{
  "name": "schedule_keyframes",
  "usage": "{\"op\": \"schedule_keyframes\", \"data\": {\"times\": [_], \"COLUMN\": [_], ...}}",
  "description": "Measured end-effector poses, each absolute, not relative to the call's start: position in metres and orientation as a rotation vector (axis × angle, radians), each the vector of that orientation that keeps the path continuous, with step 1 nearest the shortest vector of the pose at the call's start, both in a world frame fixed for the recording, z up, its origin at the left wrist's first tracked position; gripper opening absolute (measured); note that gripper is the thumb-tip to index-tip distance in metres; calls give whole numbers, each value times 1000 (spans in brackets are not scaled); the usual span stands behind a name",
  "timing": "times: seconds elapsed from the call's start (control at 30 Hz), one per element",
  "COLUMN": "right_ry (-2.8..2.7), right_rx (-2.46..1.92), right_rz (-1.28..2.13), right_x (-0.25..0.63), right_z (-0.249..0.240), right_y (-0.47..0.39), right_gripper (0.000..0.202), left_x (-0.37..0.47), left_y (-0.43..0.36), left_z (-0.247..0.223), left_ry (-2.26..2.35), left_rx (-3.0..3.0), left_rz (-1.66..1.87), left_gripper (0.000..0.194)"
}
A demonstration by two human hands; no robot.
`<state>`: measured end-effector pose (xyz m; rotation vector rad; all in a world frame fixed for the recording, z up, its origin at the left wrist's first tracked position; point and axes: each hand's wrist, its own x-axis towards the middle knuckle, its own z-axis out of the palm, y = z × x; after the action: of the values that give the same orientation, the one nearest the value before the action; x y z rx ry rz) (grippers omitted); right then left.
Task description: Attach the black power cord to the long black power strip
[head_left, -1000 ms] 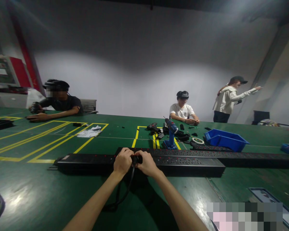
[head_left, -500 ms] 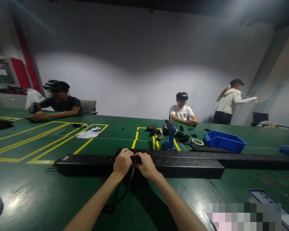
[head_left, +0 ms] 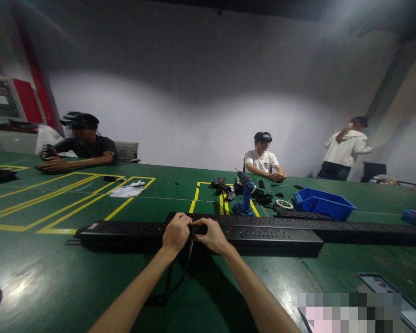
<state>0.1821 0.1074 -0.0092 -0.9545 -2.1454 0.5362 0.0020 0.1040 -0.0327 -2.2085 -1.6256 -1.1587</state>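
A long black power strip [head_left: 121, 233] with rows of sockets and small red marks lies across the table in front of me. Over its middle, my left hand [head_left: 176, 235] is closed around a black plug [head_left: 194, 230]. My right hand [head_left: 213, 238] pinches the plug from the other side, thumb and fingers bent. From the plug a black cord [head_left: 187, 267] hangs over the strip's near edge and curves down to the left onto the table. The fingers partly cover the plug, so I cannot tell how far it sits in a socket.
A second long power strip [head_left: 360, 230] lies just behind the first, reaching right. Beyond are a blue cordless drill [head_left: 244, 192], a blue bin [head_left: 322, 203], loose black parts and white papers [head_left: 127, 190]. Two people sit across the green table [head_left: 72, 273]; another stands at right.
My right hand's fingers have shifted slightly on the plug, while the left stays in place. The standing person has moved right and lowered an outstretched arm.
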Motion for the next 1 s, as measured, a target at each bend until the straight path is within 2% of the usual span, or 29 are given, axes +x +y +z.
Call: {"op": "schedule_keyframes", "data": {"times": [0.23, 0.5, 1.0], "right_ry": [-2140, -2106, -2089], "right_rx": [-1061, -982, -1017], "right_rz": [432, 562, 515], "right_x": [176, 179, 177], "right_z": [-14, -2, -8], "right_y": [101, 100, 99], "right_gripper": [42, 40, 38], "left_x": [0, 0, 1], "left_y": [107, 107, 107], "left_z": [-36, -36, -36], "left_ry": [-1604, -1628, -1659], "left_rx": [-2220, -2214, -2220], "left_rz": [-1151, -1137, -1141], "left_gripper": [32, 32, 33]}}
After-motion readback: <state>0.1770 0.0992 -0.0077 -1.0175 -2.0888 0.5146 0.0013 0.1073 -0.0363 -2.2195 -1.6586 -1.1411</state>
